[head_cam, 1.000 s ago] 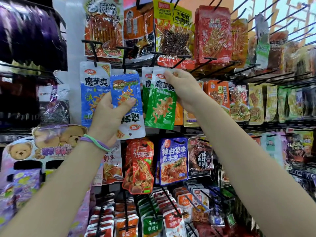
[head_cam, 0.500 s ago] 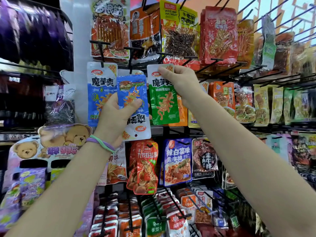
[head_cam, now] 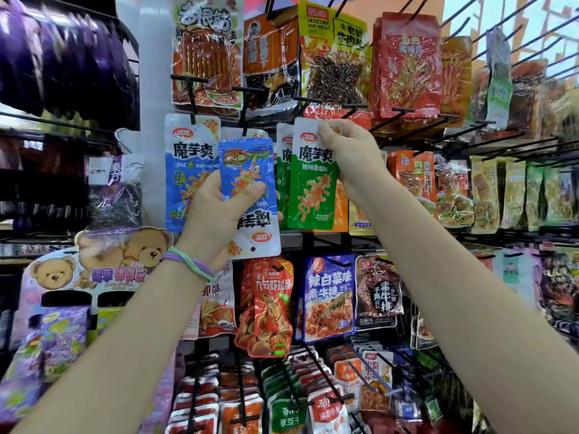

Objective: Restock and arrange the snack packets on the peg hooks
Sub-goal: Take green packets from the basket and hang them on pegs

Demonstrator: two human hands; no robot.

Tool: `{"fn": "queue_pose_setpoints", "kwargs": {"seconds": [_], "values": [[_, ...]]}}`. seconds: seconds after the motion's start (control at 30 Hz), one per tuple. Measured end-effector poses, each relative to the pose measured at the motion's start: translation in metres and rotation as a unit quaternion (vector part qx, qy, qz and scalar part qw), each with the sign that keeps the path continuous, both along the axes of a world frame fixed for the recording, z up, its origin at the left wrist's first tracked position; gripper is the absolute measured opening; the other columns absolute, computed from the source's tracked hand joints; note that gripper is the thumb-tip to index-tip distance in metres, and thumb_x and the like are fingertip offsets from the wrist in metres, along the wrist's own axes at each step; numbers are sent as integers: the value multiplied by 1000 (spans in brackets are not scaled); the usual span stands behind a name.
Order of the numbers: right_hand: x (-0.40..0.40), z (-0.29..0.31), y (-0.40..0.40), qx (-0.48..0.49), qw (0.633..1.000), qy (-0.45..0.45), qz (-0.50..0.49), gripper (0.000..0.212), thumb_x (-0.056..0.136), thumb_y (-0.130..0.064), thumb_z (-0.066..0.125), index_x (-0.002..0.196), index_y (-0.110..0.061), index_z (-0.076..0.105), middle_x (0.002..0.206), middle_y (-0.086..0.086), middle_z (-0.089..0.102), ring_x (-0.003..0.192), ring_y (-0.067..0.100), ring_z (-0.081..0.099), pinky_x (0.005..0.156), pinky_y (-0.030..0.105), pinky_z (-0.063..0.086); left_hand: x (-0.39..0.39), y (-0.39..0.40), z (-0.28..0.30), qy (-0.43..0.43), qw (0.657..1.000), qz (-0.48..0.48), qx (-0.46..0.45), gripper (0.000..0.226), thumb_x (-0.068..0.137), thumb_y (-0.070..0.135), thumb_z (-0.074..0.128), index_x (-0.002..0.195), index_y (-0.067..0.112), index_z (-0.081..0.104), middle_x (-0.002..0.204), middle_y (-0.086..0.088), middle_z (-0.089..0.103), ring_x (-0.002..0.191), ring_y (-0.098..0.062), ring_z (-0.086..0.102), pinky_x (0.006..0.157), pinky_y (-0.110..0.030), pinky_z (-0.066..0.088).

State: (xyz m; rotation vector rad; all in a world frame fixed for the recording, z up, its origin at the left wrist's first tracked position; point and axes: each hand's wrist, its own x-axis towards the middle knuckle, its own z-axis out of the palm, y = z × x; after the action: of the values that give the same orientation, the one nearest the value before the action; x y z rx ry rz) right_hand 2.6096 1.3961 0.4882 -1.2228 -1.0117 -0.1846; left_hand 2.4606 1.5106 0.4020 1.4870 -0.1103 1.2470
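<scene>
far left of the rack, a light-blue packet (head_cam: 191,170) hangs upright on its peg, untouched.

next over, left hand (head_cam: 219,214) grips a darker blue packet (head_cam: 250,195), thumb across its front and fingers curled behind. this packet is upside down: print inverted, white header with the hang hole at the bottom, near the wrist. long axis vertical. it sits in front of a hanging packet on the second peg hook (head_cam: 246,92), whose tip stands above the packet's top edge. so its hole points away from the hook; judgement: it needs a half-turn before it can be threaded.

centre, green packet (head_cam: 313,180) held upright, long axis vertical, header up. right hand (head_cam: 351,151) pinches its top right corner, fingers closed on the header. another green packet (head_cam: 283,170) hangs just behind and to its left. the third peg hook (head_cam: 308,103) lies directly above the header, close; whether the hole is already on the wire cannot be told, the fingers and header cover it.

judgement: right hand is nearer to finishing, since its hole lies just under the peg. risk: missing the hole, or nudging the hung green one off.

right of that, orange and yellow packets hang in rows, untouched.
</scene>
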Motion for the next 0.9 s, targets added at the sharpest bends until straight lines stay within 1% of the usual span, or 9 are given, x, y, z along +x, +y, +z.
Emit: {"fn": "queue_pose_setpoints", "kwargs": {"seconds": [0.13,0.27,0.33,0.4,0.47,0.57,0.7,0.77,0.9], "values": [[1,-3,-4,8,1000,-22,-4,15,96,-30,68,86,-22,73,103,4,75,112,28,65,107,53,46,2,4,-1,7,1000,-8,-1,25,95,7,68,119,9,63,112,-14,75,97,-41,73,84,-58,60],[-5,3,-1,12,998,-53,-20,34,85,-37,76,88,-3,75,102,28,70,89,25,66,94,53,54,2,3,-1,7,1000,-15,-8,28,95,5,68,122,6,61,114,-17,74,98,-43,72,81,-57,61],[-7,7,2,11,997,-68,-40,39,86,-34,78,91,5,70,97,33,66,80,21,57,85,40,53,2,4,-1,7,1000,-16,-7,29,95,4,67,123,3,60,109,-14,74,89,-34,75,72,-50,64],[-8,8,4,9,997,-62,-36,23,86,-28,79,81,-8,71,88,25,67,82,29,63,85,40,53,2,4,-1,8,1000,-11,-1,24,95,4,67,118,6,61,106,-11,75,86,-29,75,70,-45,64],[-6,9,7,14,998,-53,-22,16,84,-26,80,76,-19,68,90,22,69,90,36,68,93,48,55,4,6,-1,7,1000,-8,6,19,95,4,67,112,12,64,102,-7,77,88,-28,76,73,-44,63],[-6,9,7,9,998,-60,-16,9,87,-22,79,85,-19,70,87,6,65,87,22,62,91,39,52,6,8,-1,4,1000,0,21,18,95,4,67,105,19,65,91,6,78,84,-14,75,72,-31,59],[-6,8,7,13,998,-68,-5,6,88,-21,78,88,-19,72,84,0,65,85,18,62,86,32,53,6,8,-1,1,1000,-5,26,19,95,3,66,105,19,64,87,9,78,82,-10,74,71,-27,59],[-6,8,8,13,998,-61,5,5,87,-20,79,85,-21,73,88,4,71,92,26,68,94,42,55,5,8,-1,2,1000,0,24,18,95,3,67,106,18,64,90,7,78,84,-14,75,72,-29,60],[-3,11,11,-4,999,-26,29,6,83,-21,80,79,-24,76,100,11,77,106,35,69,103,54,50,6,9,-2,9,1000,-18,12,19,95,6,68,111,15,65,111,-15,75,100,-42,72,85,-53,60]]}}
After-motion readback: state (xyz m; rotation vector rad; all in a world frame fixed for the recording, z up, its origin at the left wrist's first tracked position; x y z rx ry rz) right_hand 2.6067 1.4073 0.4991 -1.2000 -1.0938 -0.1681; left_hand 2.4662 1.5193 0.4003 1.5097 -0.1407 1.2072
